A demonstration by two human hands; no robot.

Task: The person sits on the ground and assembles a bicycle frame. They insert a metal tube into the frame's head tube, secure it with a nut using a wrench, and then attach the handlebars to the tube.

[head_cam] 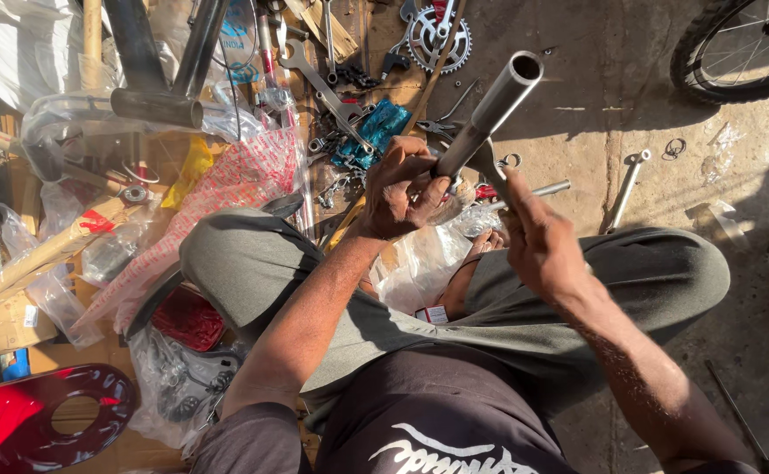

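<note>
Two hands, left [405, 189] and right [538, 241], share one metal tube [494, 105]. On the floor lie one chainring [438, 37], one wheel [740, 48], one red chain guard [38, 421].

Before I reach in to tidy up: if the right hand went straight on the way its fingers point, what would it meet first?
Probably the grey metal tube: the right hand points up-left at its lower end, which the left hand grips. Depth is unclear.

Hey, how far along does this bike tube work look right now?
Done: nothing looks assembled. In hand: the left hand grips the grey metal tube low down; the right hand is against it. Left: chainring, wrench, black frame tubes lie loose.
</note>
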